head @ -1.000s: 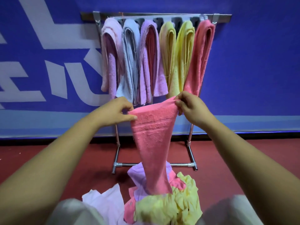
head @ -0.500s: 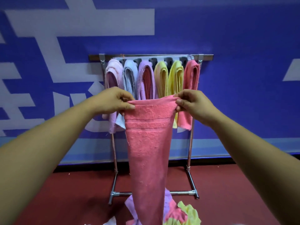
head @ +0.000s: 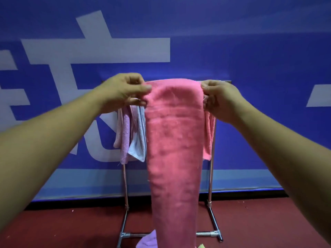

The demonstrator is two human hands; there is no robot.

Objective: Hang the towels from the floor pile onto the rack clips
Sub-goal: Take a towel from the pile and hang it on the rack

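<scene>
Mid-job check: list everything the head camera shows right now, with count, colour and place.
Held towel: one, pink, stretched between both hands, hanging down in front of the rack.
Hung towels: three visible; light pink and pale blue left of the held towel, pink right of it; any others are hidden.
Rack: one, silver metal, standing against the wall; its clips are hidden.
Floor pile: a lilac piece and a yellow-green scrap at the bottom edge.
Wall: blue with white lettering.
Floor: dark red.
Left hand: pinching the towel's top left corner.
Right hand: pinching the top right corner.
</scene>
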